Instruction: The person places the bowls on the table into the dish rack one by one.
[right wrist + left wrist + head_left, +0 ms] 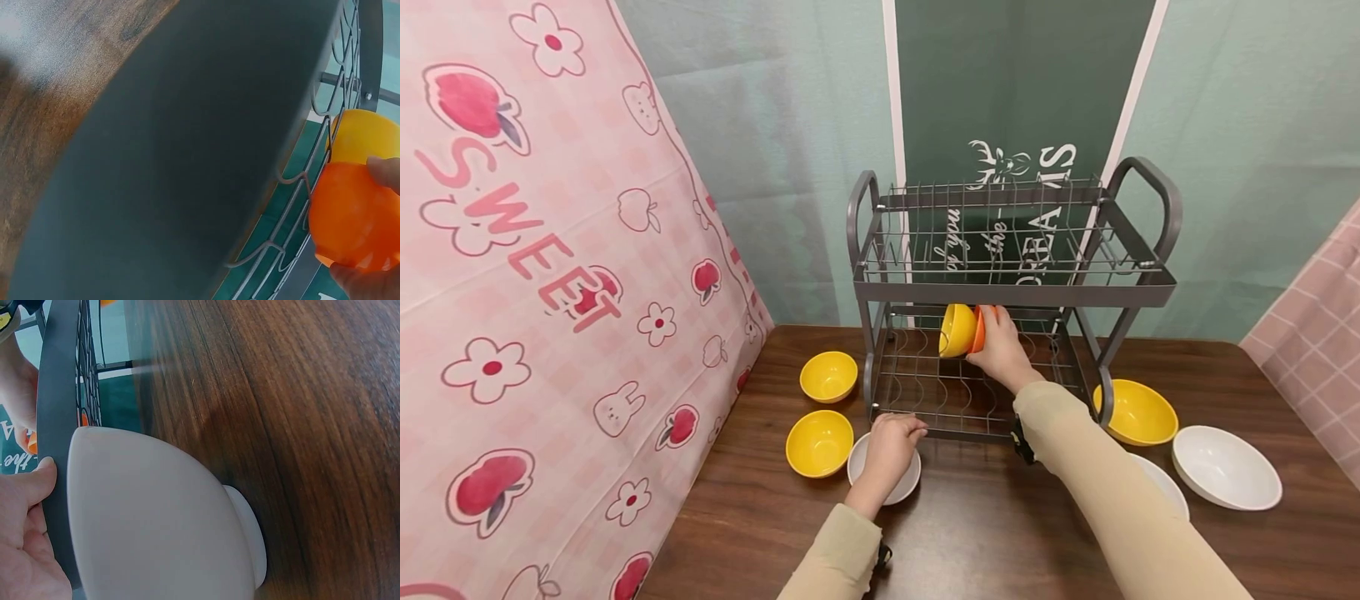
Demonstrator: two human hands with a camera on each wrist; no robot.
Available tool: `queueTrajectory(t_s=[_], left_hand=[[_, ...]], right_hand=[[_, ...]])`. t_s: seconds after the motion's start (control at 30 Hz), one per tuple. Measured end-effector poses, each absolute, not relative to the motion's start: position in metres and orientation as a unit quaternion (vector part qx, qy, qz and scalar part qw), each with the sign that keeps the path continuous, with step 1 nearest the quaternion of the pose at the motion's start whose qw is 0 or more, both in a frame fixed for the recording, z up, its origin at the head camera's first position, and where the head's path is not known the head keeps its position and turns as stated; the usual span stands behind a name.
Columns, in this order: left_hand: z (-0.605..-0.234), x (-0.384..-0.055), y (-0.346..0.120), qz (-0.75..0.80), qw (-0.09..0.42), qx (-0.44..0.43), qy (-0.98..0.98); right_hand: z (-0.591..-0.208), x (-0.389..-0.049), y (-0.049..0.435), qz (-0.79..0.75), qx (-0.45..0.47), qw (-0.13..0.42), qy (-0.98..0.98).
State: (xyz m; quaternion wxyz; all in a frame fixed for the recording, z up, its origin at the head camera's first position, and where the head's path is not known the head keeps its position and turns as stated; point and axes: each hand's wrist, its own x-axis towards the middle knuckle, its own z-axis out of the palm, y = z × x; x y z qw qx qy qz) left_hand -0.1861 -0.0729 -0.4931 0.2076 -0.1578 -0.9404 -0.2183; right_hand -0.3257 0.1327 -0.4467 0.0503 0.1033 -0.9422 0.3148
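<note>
My right hand holds an orange bowl on its side over the lower tier of the grey dish rack. Thumb and fingers lie on its outer wall. Against the orange bowl, a yellow bowl stands on edge among the wavy wires. At the front left of that tier, my left hand grips the rack's lower rim, the thumb over its edge. Just below this hand a white bowl sits upright on the table, partly covered by it in the head view.
Two yellow bowls stand left of the rack. To its right are another yellow bowl, a white bowl and a white dish partly behind my right sleeve. The upper tier overhangs my right hand. Curtains hang behind and beside the wooden table.
</note>
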Motion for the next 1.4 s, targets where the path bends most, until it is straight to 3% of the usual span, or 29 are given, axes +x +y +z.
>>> queueTrajectory(t_s=[1.4], left_hand=[[-0.4958, -0.1876, -0.0729, -0.219, 0.203, -0.151, -0.942]], right_hand=[[-0.4522, -0.335, 0.1333, 0.307, 0.098, 0.044, -0.946]])
